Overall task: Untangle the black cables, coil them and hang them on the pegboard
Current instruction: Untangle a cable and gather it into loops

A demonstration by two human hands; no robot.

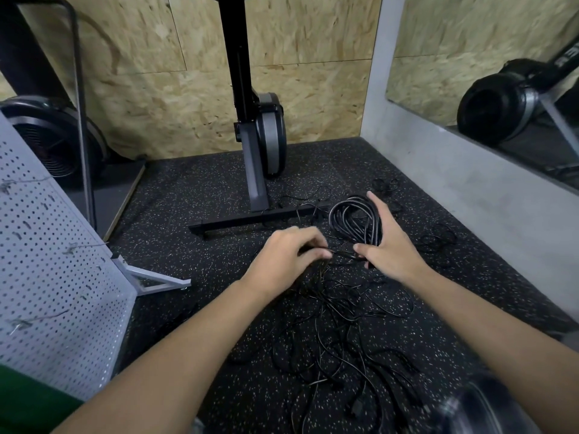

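Currently right hand [388, 249] grips a coil [354, 219] of black cable, fingers wrapped along its 3 o'clock side, thumb at the base. Left hand [288, 252], at 9 o'clock of it, is curled and pinches 1 strand [343, 254] running to the coil. Loose tangle [338, 333] lies on the floor [194, 189] at 6 o'clock of both hands. Pegboard [47, 277] leans at far 9 o'clock.

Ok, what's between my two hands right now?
A short stretch of black cable, pinched by the left hand and running to the right hand, which also holds the coil; the head view shows it.
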